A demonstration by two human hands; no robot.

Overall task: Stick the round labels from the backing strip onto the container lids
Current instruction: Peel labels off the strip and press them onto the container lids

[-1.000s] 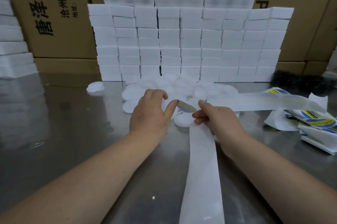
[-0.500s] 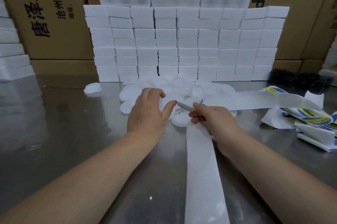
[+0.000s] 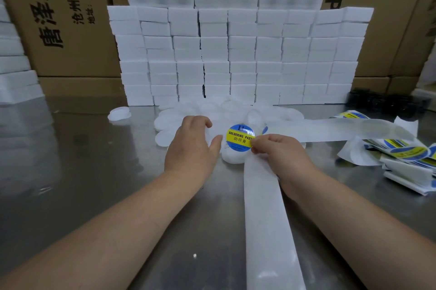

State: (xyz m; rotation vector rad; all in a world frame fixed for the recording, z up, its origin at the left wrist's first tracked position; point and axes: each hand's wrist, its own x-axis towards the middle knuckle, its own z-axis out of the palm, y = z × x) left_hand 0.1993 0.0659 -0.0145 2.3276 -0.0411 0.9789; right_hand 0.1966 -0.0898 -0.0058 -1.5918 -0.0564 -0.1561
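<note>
As the round blue-and-yellow paper label (image 3: 239,140) hangs over a white round plastic lid (image 3: 232,160), pinched at its edge by the right hand (image 3: 280,155), centre it before pressing flat. The left hand (image 3: 191,148) curls on neighbouring lids (image 3: 165,122); whether it grips one is unclear.

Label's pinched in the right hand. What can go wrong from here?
1. The right hand pinches the label by one edge only; it may land off-centre or crease on the lid.
2. The left hand does not appear to hold that lid; it might slide on the steel table.
</note>
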